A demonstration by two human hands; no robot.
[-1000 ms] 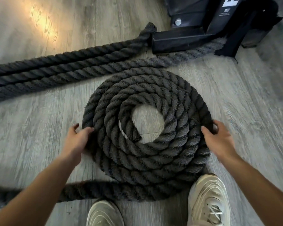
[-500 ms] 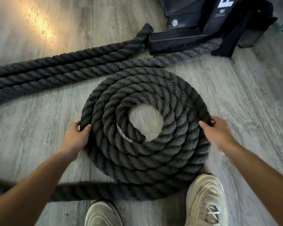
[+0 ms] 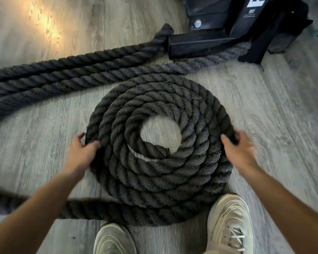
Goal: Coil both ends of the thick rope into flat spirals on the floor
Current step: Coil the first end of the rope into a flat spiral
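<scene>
Clearly heavy and stiff, the thick rope [image 3: 160,143] lies spiralled at frame centre; we take it by the outer turn. Our left hand [image 3: 81,153] and right hand [image 3: 239,149] curl their fingers over the spiral's opposite edges.

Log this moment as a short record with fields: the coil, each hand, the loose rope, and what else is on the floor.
coil: thick rope wound in a flat spiral on the wood floor, open centre, inner end visible
left hand: grips the spiral's left outer edge
right hand: fingers curled on the right outer edge
loose rope: runs off left from the spiral's near side; two more strands lie beyond it
other: black metal frame top right; two pale shoes at bottom
</scene>
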